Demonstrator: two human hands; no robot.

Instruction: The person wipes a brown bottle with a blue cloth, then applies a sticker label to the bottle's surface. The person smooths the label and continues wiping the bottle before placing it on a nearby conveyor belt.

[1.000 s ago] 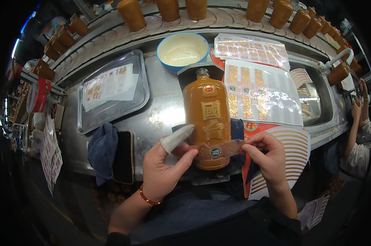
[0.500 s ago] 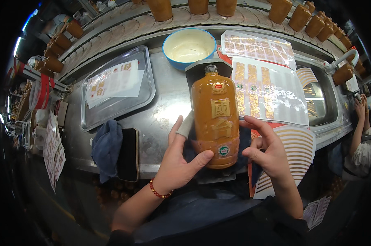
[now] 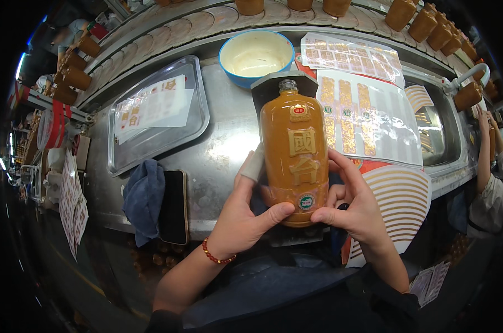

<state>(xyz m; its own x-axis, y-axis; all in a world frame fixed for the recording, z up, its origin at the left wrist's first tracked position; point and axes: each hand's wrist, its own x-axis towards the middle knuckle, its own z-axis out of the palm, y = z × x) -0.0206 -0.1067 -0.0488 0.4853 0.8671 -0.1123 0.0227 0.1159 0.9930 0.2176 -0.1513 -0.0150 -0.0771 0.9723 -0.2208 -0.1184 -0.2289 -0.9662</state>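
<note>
A glossy brown bottle [image 3: 284, 133] lies tilted back on a dark angled rest [image 3: 262, 91], its neck pointing away from me. Raised gold characters run down its front, with a red label above and a round green sticker low down. My left hand [image 3: 251, 205] grips its lower left side, thumb near the base; a pale cover sits on one finger, and a beaded bracelet circles the wrist. From the lower right, my right hand [image 3: 354, 205] closes on the bottle, thumb beside the green sticker. Fingertips behind the bottle are hidden.
Beyond the bottle stands a blue-rimmed bowl [image 3: 257, 55]. A metal tray [image 3: 198, 122] with sticker sheets, a blue cloth [image 3: 144, 197] and a phone [image 3: 173, 208] lie left. Sticker sheets [image 3: 396, 127] and a sink [image 3: 448, 150] are right. Brown bottles [image 3: 401, 14] line a conveyor [image 3: 179, 30]; another person's arm [image 3: 484, 158] shows far right.
My right hand has moved in from beside the bottle and now holds its lower right side. The left hand stays on the bottle. Bottles on the conveyor have shifted right.
</note>
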